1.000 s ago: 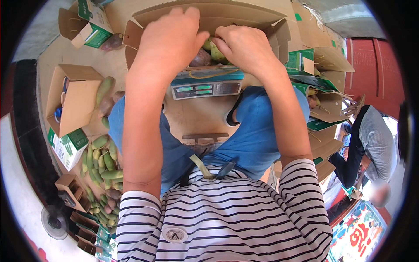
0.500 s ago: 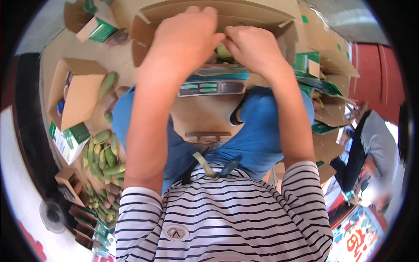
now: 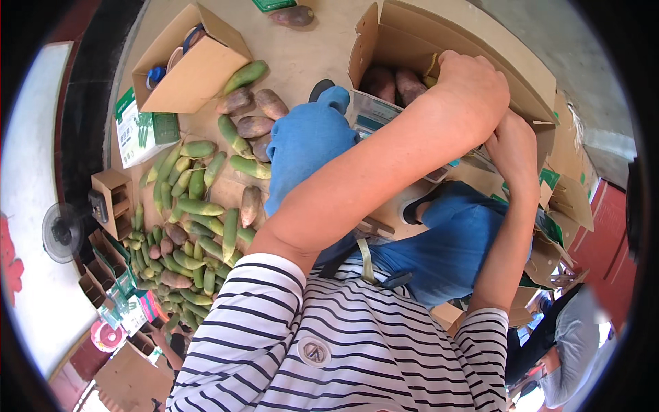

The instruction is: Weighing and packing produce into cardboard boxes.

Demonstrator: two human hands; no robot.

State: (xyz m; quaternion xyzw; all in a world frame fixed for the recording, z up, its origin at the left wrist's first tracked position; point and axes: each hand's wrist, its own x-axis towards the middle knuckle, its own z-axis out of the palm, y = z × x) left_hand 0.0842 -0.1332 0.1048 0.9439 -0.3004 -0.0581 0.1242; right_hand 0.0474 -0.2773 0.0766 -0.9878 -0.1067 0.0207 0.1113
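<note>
My left arm reaches across to the right, and my left hand (image 3: 473, 89) is over an open cardboard box (image 3: 453, 27), knuckles bent and fingers curled down. What its fingers hold, if anything, is hidden. My right hand (image 3: 516, 147) is close against the left wrist at the box's right end, its fingertips out of sight. Inside the box, left of my left hand, lie brownish-red radish-like vegetables (image 3: 410, 86) and a bit of something yellow-green. The box rests on a weighing scale (image 3: 371, 113), mostly covered by my left forearm.
Many long green radish-like vegetables (image 3: 199, 206) are heaped on the floor at left, with brownish-red ones (image 3: 254, 126) among them. Beyond stand a tilted cardboard box (image 3: 206, 69) and a green-white carton (image 3: 144, 130). More boxes (image 3: 570, 199) and another person (image 3: 573, 336) are at right.
The view has swung left, so the scale and its box now appear farther right. My left hand has moved across to the box's right side, close to my right hand.
</note>
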